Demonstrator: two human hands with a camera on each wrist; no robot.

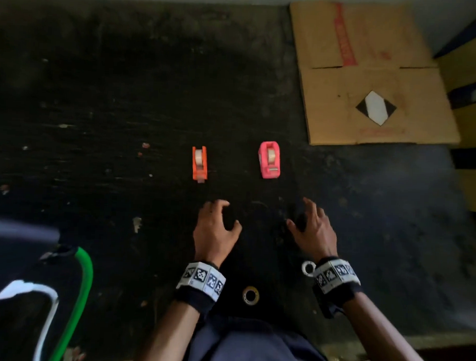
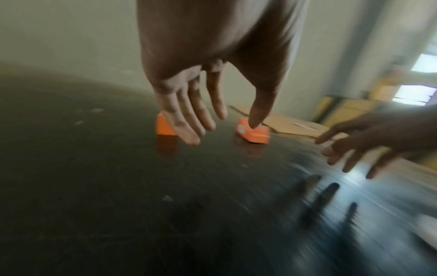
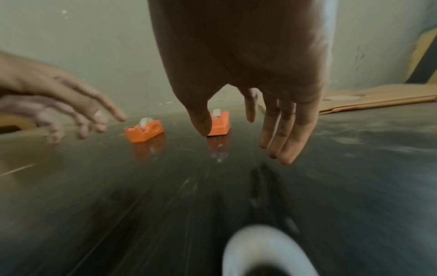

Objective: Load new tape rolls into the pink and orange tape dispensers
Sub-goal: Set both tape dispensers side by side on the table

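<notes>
The orange dispenser [image 1: 199, 162] and the pink dispenser [image 1: 269, 159] stand side by side on the dark surface, each with a pale roll showing in it. My left hand [image 1: 225, 216] hovers just short of the orange one, fingers loosely spread and holding nothing. My right hand [image 1: 300, 213] hovers short of the pink one, also with nothing in it. A white tape roll [image 1: 308, 268] lies by my right wrist and fills the bottom of the right wrist view [image 3: 267, 248]. A second, yellowish roll [image 1: 250, 295] lies between my forearms. In the right wrist view the pink dispenser [image 3: 220, 125] looks orange.
Flattened cardboard [image 1: 375, 77] lies at the back right against a pale wall. A green tube [image 1: 79, 296] and a white tube [image 1: 49, 308] curve at the lower left. The dark surface [image 1: 126, 109] runs wide to the left of the dispensers.
</notes>
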